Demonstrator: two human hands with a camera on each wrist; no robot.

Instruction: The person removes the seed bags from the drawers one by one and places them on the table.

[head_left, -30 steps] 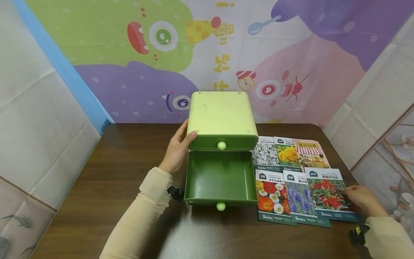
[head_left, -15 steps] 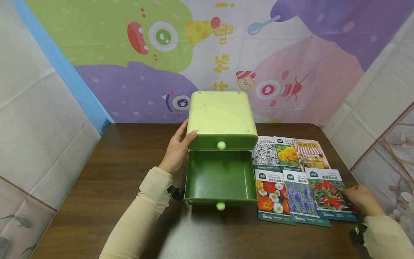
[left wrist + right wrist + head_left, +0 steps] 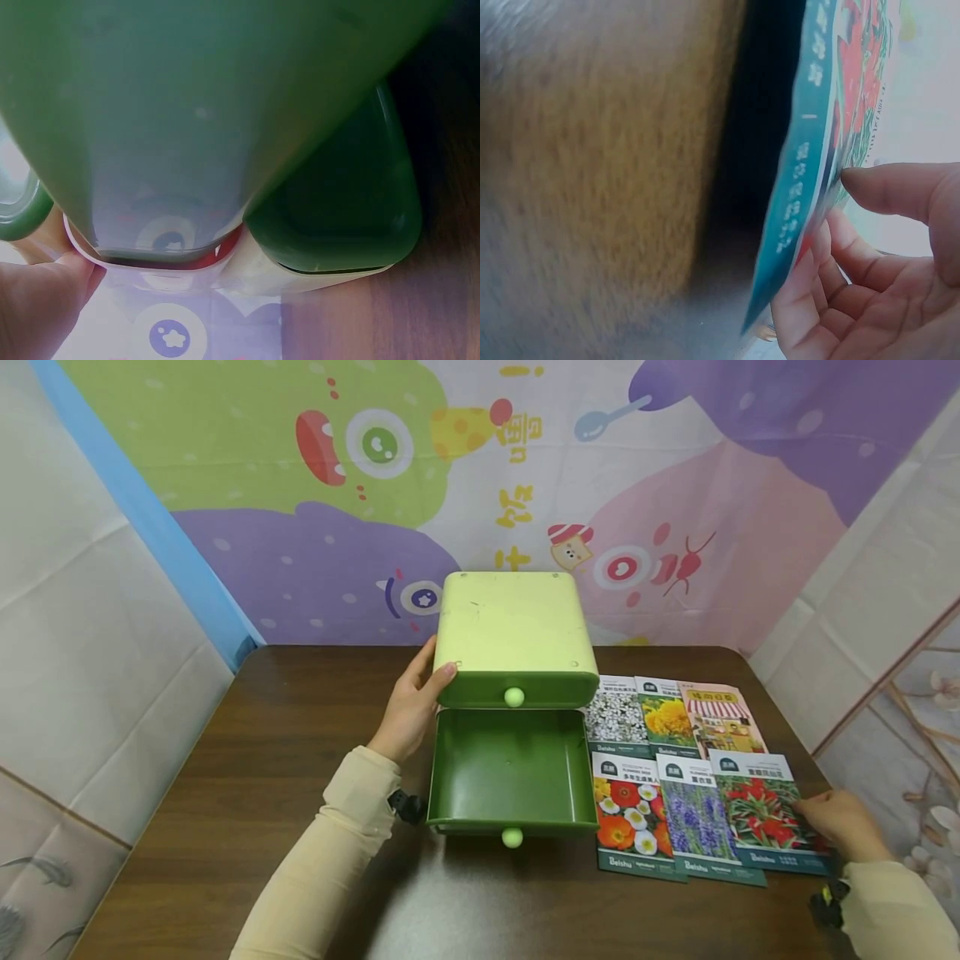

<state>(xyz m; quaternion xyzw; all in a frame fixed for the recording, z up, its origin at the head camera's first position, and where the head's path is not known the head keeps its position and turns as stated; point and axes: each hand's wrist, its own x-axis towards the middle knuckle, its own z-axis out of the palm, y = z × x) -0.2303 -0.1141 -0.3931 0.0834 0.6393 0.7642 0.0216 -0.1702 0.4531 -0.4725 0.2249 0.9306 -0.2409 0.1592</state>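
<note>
A pale yellow-green drawer box [image 3: 513,618] stands on the table. Its top drawer [image 3: 480,691] is pushed in, while the green drawer [image 3: 513,768] below it is pulled out, with nothing inside. In the left wrist view another green drawer front [image 3: 341,202] shows lower down, nearer the tabletop. My left hand [image 3: 408,714] rests against the box's left side, thumb on the front top corner. At the right, my right hand [image 3: 847,822] pinches the right edge of a flower seed packet with red blooms [image 3: 761,810]; the right wrist view shows the packet's edge [image 3: 799,165] raised off the table.
Seed packets with poppies [image 3: 636,814] and lavender [image 3: 701,818] lie left of the pinched one. Behind them lie packets with white flowers [image 3: 618,714] and yellow flowers [image 3: 667,718], and a pink packet [image 3: 723,722]. A printed cloth [image 3: 315,568] hangs behind the wooden table [image 3: 255,760].
</note>
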